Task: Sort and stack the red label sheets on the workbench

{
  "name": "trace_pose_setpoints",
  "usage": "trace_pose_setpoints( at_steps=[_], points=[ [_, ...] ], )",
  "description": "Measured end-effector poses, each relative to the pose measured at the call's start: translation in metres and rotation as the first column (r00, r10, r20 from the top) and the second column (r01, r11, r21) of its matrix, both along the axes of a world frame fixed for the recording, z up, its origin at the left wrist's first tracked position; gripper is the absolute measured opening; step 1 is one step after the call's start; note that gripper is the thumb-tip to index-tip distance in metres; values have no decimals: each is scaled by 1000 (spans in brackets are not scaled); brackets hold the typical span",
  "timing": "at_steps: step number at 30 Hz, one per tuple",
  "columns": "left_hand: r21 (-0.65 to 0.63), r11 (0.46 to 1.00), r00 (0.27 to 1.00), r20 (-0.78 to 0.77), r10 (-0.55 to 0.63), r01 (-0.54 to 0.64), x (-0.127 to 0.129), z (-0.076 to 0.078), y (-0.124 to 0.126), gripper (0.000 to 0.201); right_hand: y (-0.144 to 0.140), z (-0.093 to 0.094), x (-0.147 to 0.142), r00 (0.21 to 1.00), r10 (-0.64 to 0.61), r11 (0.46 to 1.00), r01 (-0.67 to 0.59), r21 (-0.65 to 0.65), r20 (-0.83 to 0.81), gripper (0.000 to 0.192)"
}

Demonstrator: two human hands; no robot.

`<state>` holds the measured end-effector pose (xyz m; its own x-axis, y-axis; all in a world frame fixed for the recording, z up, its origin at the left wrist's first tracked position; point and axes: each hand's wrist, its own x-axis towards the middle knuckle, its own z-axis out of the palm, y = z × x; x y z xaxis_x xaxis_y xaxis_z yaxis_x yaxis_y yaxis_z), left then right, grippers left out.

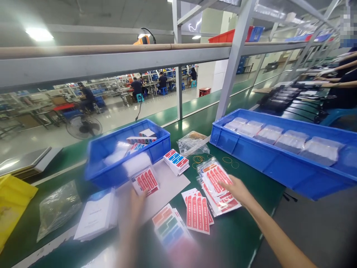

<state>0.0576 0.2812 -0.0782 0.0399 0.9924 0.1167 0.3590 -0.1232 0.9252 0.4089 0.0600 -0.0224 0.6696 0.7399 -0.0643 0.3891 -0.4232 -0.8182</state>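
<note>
Right hand: your right hand point(235, 190) lies flat, fingers spread, on a bagged stack of red labels point(216, 182); it presses rather than grasps.
Left hand: your left hand point(136, 204) is blurred, reaching toward a small red label sheet point(145, 180); whether it grips the sheet, cannot tell.
Bagged stack: on the green table point(251, 230), right of centre, just in front of loose rubber bands point(199, 159).
Red sheet: tilted, at the near edge of the left blue bin point(111, 167), over a white board point(167, 186).
Red cards: a loose pile point(197, 213) just left of the bagged stack, touching it.
Colour sheets: one stack point(176, 160) on the white board; another point(170, 225) near you, blurred.
Booklets: white stack point(96, 216) left of your left hand.
Right bin: long blue bin point(279, 163) holding clear packets in a row.
Clear bag: crumpled bag point(192, 143) between the two bins.
Far right: another person's arms point(338, 70) over a neighbouring station.
</note>
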Motion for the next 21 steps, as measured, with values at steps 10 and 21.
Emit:
trace_pose_setpoints(
  at_steps=[10,21],
  points=[
    [-62,998,982,190,-9,21,-5,-11,6,50,98,68,-82,942,321,747,-190,637,-95,43],
    [-104,983,895,436,-91,151,-4,-16,-16,53,192,-54,-160,772,632,715,-547,435,-69,23]
  ],
)
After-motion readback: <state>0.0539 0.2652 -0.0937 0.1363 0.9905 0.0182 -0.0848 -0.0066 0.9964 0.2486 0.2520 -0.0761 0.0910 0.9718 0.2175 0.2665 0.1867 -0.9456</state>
